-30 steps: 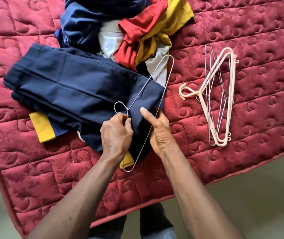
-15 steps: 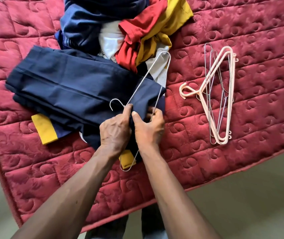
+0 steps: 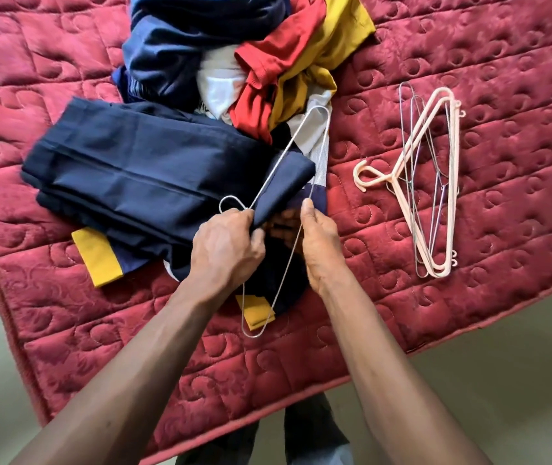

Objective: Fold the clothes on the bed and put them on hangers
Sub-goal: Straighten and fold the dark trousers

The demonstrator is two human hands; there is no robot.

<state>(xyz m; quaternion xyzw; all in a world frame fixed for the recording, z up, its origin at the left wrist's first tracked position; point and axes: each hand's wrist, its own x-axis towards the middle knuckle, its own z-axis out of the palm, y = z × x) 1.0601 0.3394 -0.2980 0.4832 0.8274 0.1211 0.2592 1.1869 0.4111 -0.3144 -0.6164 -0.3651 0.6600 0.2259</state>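
Observation:
A folded navy garment (image 3: 154,176) lies on the red quilted bed (image 3: 469,203), over another garment with yellow cuffs (image 3: 98,260). A white wire hanger (image 3: 293,142) lies across its right end. My left hand (image 3: 226,250) grips the hanger's neck just below the hook and pinches the navy cloth's edge. My right hand (image 3: 318,243) holds the hanger's long bottom wire, with its fingers curled under the cloth.
A heap of unfolded clothes (image 3: 268,55) in navy, white, red and yellow sits behind the folded garment. A pile of spare hangers (image 3: 432,182), pink plastic and thin wire, lies to the right. The bed's front edge (image 3: 489,333) runs close to my arms, floor beyond.
My right hand has shifted right and opened away from the left, now on the hanger's bottom wire. The hanger sits slightly lower over the navy garment's end.

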